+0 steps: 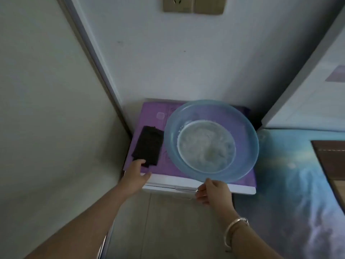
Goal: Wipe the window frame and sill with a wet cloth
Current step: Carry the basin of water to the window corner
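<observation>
The dark cloth [148, 146] lies flat on the purple mat [149, 113] at nine o'clock of the blue basin [248, 146], just beside its rim. The left hand [136, 175] reaches in from six o'clock of the cloth, fingers extended and relaxed, fingertips touching its near edge. The right hand [214, 191] holds nothing, its fingers loosely curled, its fingertips at the basin's six o'clock rim; whether they touch it I cannot tell. A bracelet [233, 228] circles that wrist.

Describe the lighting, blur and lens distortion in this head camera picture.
Head view: dim, bluish, even light with no hard shadows or glare; the wall edges bow outward, a wide-angle effect; the whole frame is soft, so the black cloth shows little weave and the water in the blue basin reads as a pale blur; the left hand and right hand are slightly smeared.
</observation>
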{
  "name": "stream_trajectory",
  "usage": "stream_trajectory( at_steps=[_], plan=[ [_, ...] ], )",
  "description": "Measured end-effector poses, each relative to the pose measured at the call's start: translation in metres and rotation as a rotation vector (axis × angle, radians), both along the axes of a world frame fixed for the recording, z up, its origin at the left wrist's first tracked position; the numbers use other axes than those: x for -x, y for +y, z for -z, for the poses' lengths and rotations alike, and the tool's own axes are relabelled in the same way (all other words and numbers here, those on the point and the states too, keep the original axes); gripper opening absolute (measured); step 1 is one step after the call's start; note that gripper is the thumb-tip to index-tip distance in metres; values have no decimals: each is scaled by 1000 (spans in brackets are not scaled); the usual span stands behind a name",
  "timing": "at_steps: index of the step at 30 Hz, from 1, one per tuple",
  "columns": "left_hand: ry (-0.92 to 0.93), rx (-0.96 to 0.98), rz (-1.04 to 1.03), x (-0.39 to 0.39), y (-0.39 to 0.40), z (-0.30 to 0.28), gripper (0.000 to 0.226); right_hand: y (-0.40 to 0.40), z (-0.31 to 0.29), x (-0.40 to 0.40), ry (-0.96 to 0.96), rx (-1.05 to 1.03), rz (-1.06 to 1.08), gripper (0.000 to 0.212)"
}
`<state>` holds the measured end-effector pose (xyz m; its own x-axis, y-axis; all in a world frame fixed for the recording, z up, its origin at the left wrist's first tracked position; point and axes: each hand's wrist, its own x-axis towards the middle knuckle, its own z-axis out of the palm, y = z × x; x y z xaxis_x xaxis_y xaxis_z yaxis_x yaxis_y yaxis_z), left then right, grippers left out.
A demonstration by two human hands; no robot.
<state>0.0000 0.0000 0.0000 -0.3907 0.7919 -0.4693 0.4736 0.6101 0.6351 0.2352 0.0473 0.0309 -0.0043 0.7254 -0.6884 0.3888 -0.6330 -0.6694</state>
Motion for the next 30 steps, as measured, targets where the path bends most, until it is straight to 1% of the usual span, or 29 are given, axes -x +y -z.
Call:
stream_trajectory(
  at_steps=[4, 5, 7, 10, 12, 13, 15, 16, 17, 20, 21, 23, 24, 26, 27, 28, 30],
  plan=[
    [3, -22, -38, 15, 30, 18, 58, 0, 12, -11, -5, 96, 153, 56],
    [10, -28, -62, 17, 37, 23, 58, 2, 14, -12, 17, 133, 192, 58],
    [-20, -10, -110, 22, 46, 34, 61, 11, 19, -13, 75, 208, 294, 54],
    [-4, 41, -202, 32, 54, 51, 74, 25, 22, -14, 291, 263, 494, 43],
    [7, 31, -310, 35, 58, 63, 82, 30, 25, -14, 443, 234, 606, 41],
    [-28, 11, -355, 34, 60, 67, 81, 31, 28, -14, 513, 205, 646, 42],
    [-112, -3, -375, 28, 67, 73, 69, 33, 33, -15, 602, 161, 693, 45],
    [-124, 6, -364, 25, 71, 76, 63, 34, 33, -16, 626, 157, 711, 45],
    [-124, 16, -351, 21, 73, 76, 56, 35, 35, -16, 644, 160, 722, 45],
    [-44, 36, -292, 15, 82, 75, 29, 41, 41, -17, 682, 174, 786, 45],
    [-60, 12, -296, 13, 85, 72, 24, 43, 43, -17, 693, 169, 802, 47],
    [-132, -125, -333, 4, 91, 55, 17, 44, 46, -18, 716, 153, 840, 52],
    [-140, -195, -356, 0, 93, 45, 12, 45, 46, -19, 726, 149, 863, 52],
    [-115, -292, -416, -5, 94, 22, 28, 45, 46, -20, 743, 141, 872, 47],
    [-110, -325, -430, -6, 93, 10, 32, 45, 44, -20, 748, 136, 868, 46],
    [-112, -347, -432, -6, 92, -1, 32, 44, 42, -21, 751, 130, 868, 45],
    [-181, -385, -433, -4, 89, -18, 23, 42, 37, -24, 752, 125, 868, 47]
  ],
)
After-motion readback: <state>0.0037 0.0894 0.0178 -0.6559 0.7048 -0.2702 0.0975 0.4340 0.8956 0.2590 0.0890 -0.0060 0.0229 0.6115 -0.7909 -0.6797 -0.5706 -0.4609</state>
